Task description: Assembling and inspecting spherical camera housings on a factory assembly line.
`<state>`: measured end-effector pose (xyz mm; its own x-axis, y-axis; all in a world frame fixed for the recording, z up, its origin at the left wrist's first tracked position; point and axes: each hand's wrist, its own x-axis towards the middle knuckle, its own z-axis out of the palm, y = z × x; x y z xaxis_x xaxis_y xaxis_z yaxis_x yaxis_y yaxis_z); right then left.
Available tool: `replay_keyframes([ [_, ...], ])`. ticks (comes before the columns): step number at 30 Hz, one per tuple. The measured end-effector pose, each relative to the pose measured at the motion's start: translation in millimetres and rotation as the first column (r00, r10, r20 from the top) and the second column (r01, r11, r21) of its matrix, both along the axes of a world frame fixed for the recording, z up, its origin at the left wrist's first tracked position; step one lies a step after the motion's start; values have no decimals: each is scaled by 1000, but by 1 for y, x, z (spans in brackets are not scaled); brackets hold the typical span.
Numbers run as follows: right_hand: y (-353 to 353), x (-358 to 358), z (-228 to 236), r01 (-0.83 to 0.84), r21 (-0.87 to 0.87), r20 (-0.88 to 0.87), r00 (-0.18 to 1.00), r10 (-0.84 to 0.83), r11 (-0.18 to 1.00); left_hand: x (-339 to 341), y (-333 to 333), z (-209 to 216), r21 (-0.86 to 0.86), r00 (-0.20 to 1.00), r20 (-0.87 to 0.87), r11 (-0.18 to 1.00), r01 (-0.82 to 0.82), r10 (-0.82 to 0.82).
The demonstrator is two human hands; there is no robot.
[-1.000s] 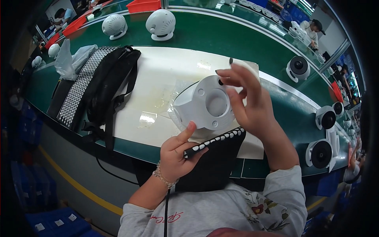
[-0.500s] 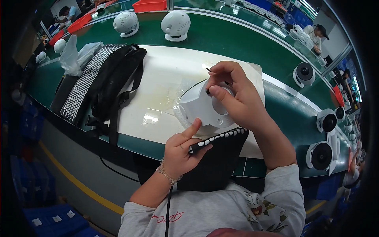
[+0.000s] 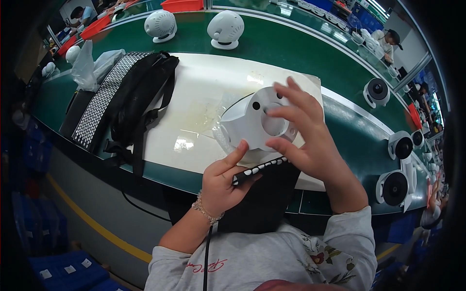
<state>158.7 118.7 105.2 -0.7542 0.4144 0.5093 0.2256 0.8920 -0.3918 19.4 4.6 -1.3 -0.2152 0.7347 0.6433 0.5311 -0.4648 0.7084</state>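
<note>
A white fan-like appliance [image 3: 241, 119] lies on the white board with its round base facing up, a black round pad [image 3: 256, 105] on the rim of that base. A second dark spot shows by the fingers of my right hand [image 3: 307, 128], which hovers over the base with fingers spread and no object visible between them. My left hand [image 3: 226, 180] grips a black strip with white dots [image 3: 259, 169] between its fingers. The left thumb rests against the near side of the appliance. Part of the base is hidden behind my right fingers.
Black dotted sheets [image 3: 108, 99] and a black strapped bag [image 3: 145, 92] lie to the left beside a clear plastic bag [image 3: 87, 68]. White fans [image 3: 226, 29] stand at the back, others [image 3: 392, 189] at the right. Other people work at the far edges.
My right hand has loosened its pinch, spreading its fingers and drawing back slightly to the right. A black pad now shows on the base where those fingers were. My left hand keeps its hold.
</note>
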Motion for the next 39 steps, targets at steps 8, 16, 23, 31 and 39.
replay_keyframes([
  [8,1,13,-27,-90,-371,-68,995,69,924,0,1,0,20,1000,30,1000,4,-5],
  [16,-10,20,-36,41,29,-5,999,-41,999,0,0,-2,11,999,51,1000,17,-17],
  [23,-26,27,-35,156,481,56,976,-208,862,1,-1,-1,-20,994,107,999,37,-35],
  [31,-21,19,-54,-87,450,-46,992,120,889,1,0,1,15,997,69,999,38,-39],
  [39,8,28,-42,105,-133,-308,941,-142,985,0,2,-3,47,998,57,998,28,-30],
])
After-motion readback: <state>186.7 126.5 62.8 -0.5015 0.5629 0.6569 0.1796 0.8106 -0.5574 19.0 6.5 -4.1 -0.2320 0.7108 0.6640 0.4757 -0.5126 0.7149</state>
